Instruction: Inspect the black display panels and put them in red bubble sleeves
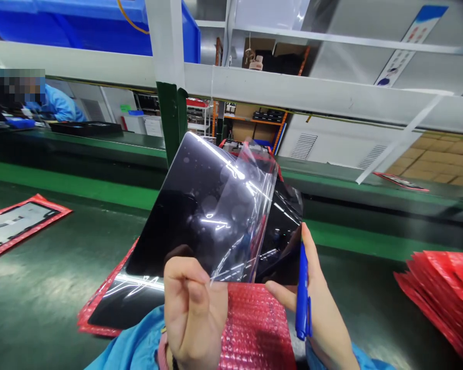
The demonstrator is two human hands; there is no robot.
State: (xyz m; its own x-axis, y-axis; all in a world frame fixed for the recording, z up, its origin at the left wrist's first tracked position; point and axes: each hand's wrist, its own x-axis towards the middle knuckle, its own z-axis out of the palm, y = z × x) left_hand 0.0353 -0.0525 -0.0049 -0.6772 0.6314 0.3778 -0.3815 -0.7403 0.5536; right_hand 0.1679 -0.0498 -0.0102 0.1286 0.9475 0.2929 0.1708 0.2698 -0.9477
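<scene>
A glossy black screen panel (170, 226) stands tilted up before me. Clear protective film (250, 221) is partly lifted from its face, wrinkled toward the right side. My left hand (195, 308) pinches the film's lower edge between thumb and fingers. The panel's right edge is gripped by my right hand (320, 298), which also has a blue pen (303, 293) tucked along it. Red bubble wrap (254, 324) lies below the panel, between my hands. Another black panel (116, 306) rests on red wrap at the lower left, partly covered by the raised one.
On the left of the green bench (42, 298) lies a panel in a red-edged wrap (19, 226). A stack of red bubble bags (443, 298) is at the right. A white shelf beam (312, 95) crosses above. Across the bench, a person in blue sleeves (64, 103) sits at the far left.
</scene>
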